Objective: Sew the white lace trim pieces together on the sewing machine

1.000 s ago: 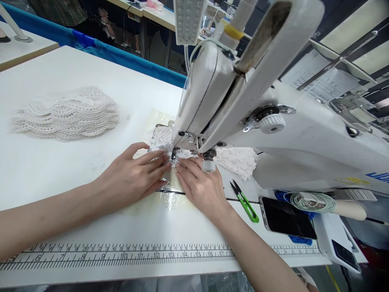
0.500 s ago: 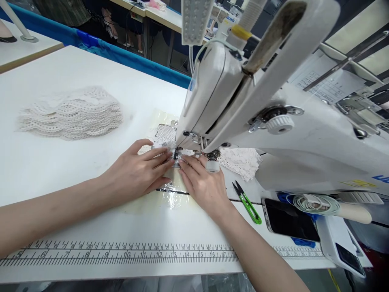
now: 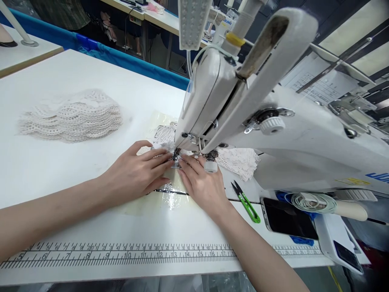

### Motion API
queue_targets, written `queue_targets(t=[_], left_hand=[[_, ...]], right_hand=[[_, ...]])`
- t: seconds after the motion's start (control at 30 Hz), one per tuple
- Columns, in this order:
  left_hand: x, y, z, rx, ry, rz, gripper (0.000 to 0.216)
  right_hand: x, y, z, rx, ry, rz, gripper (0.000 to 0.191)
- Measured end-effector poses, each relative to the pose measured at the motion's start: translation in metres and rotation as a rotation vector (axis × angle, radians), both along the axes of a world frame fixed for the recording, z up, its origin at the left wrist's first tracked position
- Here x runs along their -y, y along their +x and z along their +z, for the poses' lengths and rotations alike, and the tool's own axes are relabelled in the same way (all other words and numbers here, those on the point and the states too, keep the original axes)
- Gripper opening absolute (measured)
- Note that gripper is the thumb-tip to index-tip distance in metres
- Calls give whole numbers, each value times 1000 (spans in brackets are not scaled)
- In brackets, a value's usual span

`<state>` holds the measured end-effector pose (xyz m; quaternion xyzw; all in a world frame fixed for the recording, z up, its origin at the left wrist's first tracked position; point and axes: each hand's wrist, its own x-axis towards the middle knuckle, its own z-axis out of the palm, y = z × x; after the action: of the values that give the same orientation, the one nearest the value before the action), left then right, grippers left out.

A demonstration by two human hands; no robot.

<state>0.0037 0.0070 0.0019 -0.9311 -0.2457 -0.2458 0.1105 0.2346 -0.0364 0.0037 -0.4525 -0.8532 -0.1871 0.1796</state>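
White eyelet lace (image 3: 164, 136) lies under the presser foot (image 3: 176, 156) of a white sewing machine (image 3: 200, 89). My left hand (image 3: 141, 166) rests on its left side, fingers stretched out and tips close to the foot. On the other side lies my right hand (image 3: 202, 180), fingers extended, fingertips by the foot and partly hidden under the machine head. Both hands are open and press the lace down flat. More white lace (image 3: 238, 161) spreads out to the right, behind my right hand. The needle tip is too small to make out.
A stack of white lace pieces (image 3: 73, 115) sits on the left of the table. Right of my right hand lie green thread snips (image 3: 246, 202), a phone (image 3: 288, 219) and a coiled cord (image 3: 314, 202). A printed ruler (image 3: 136, 256) runs along the front edge.
The view has shifted slightly, so the machine appears a little farther left. A metal loop now shows on the machine head's front. Both hands stay almost in place on the lace.
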Motion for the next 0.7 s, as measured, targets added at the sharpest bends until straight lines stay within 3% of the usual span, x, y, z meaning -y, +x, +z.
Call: queue_targets(t=[0.2, 0.37, 0.43, 0.53, 0.7], left_hand=[[-15, -8, 3, -9, -30, 44, 37], [-7, -13, 14, -67, 209, 55, 37], [-5, -13, 18, -20, 232, 40, 34], [-8, -10, 17, 11, 141, -35, 25], [-13, -7, 2, 15, -40, -124, 33]], right_hand=[[0, 0, 1, 4, -21, -14, 23], [6, -1, 7, -43, 24, 22, 29], [10, -4, 9, -87, 18, 43, 34], [14, -9, 9, -120, -81, 101, 38], [13, -10, 6, -146, -176, 120, 41]])
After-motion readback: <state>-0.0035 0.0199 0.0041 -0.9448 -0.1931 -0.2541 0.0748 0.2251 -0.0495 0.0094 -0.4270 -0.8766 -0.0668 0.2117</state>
